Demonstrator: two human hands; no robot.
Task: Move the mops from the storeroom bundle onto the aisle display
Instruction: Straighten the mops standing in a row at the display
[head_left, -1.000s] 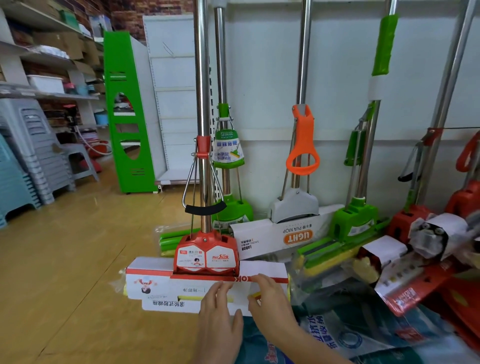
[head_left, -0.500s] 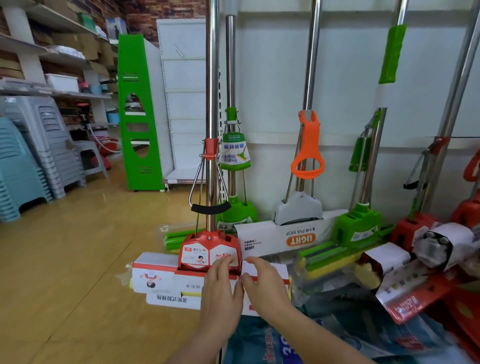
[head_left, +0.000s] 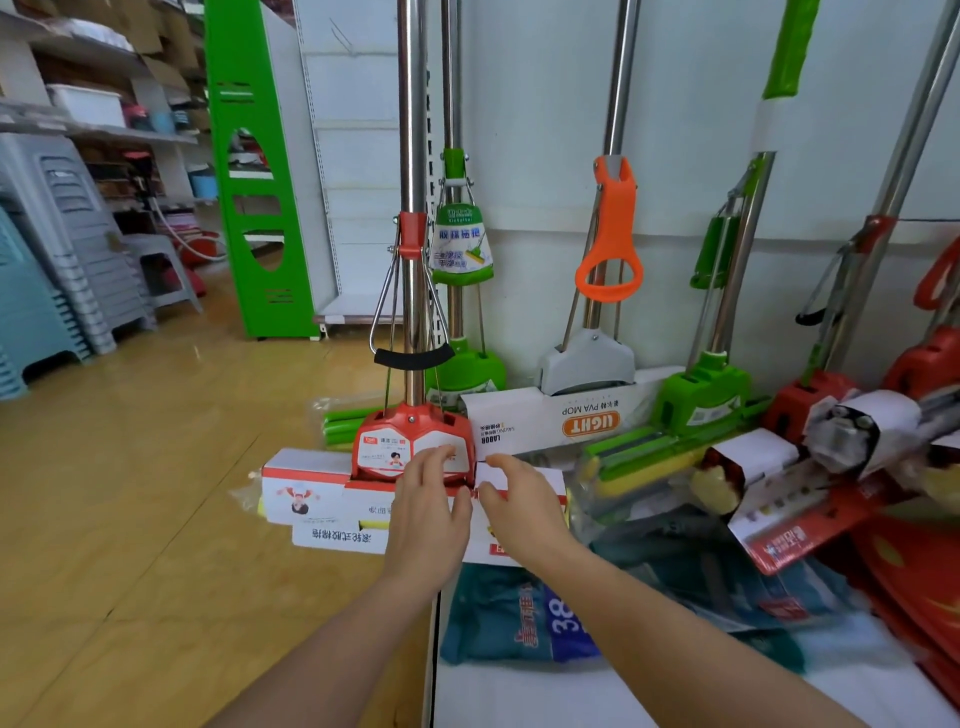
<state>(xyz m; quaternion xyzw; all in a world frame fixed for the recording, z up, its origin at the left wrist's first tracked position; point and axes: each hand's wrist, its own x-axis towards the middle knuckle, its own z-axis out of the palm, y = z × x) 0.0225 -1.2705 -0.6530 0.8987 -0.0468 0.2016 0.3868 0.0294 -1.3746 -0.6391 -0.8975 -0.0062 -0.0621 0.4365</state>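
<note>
Now: red sponge mop (head_left: 414, 447) upright at frame centre, steel pole vertical, head in white cardboard sleeve (head_left: 311, 486) on floor. Left hand (head_left: 427, 512) at 6 o'clock of red head, fingers spread, touching its label. Right hand (head_left: 522, 501) at 4 o'clock, fingers loose on sleeve. Neither clamped. Orange-handled mop (head_left: 609, 244) at 2 o'clock against wall.

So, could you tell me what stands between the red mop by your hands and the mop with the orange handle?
In the head view, a green mop with a green-and-white tag stands between the red mop and the orange-handled mop.
</note>
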